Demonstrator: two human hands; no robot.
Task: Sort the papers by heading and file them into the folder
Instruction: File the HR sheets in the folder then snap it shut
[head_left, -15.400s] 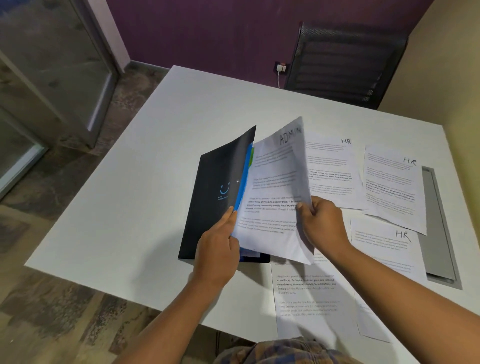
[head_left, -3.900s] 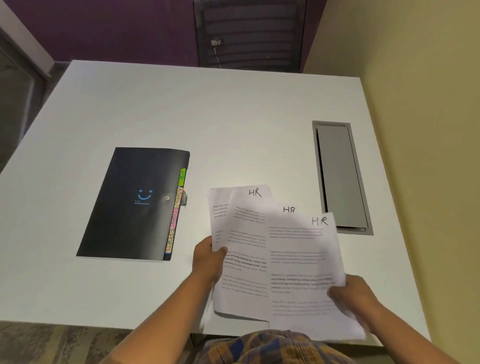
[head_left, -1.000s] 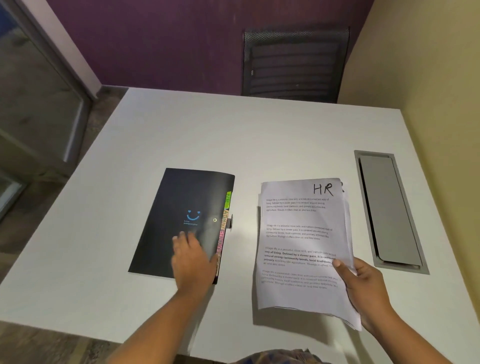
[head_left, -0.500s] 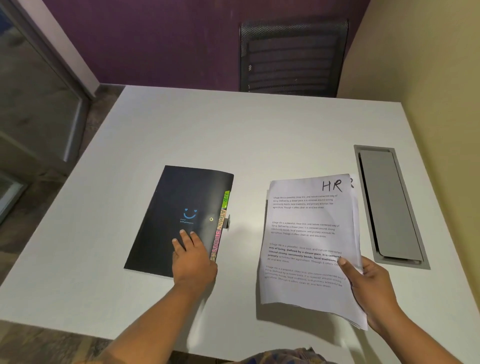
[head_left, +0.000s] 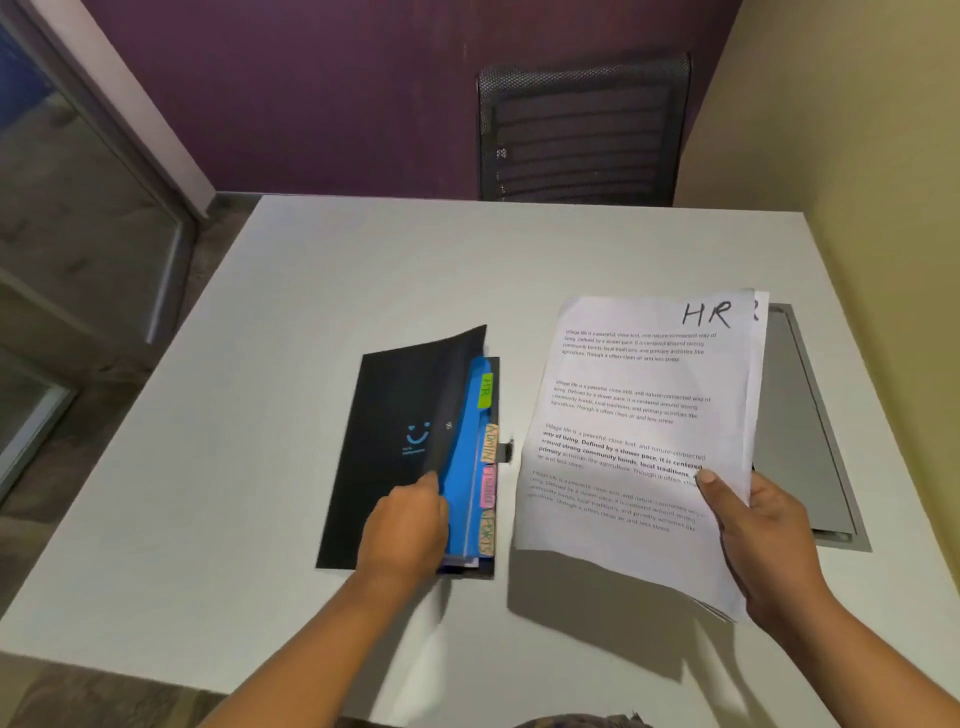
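Small office corner, white table against two walls

Matte white rectangular table (head_left: 363, 270) fills most of the view; grey recessed metal cable hatch (head_left: 810, 431) set flush near its right edge, lid down. Black mesh-back office chair (head_left: 582, 130) pushed in at the far side. Dark purple painted wall (head_left: 311, 88) behind it, pale yellow wall (head_left: 852, 145) on the right, touching the table edge. Glass partition with grey metal frame (head_left: 78, 218) at left. Mottled brown-grey floor (head_left: 47, 467) below. Light from above, soft shadows falling toward the near edge
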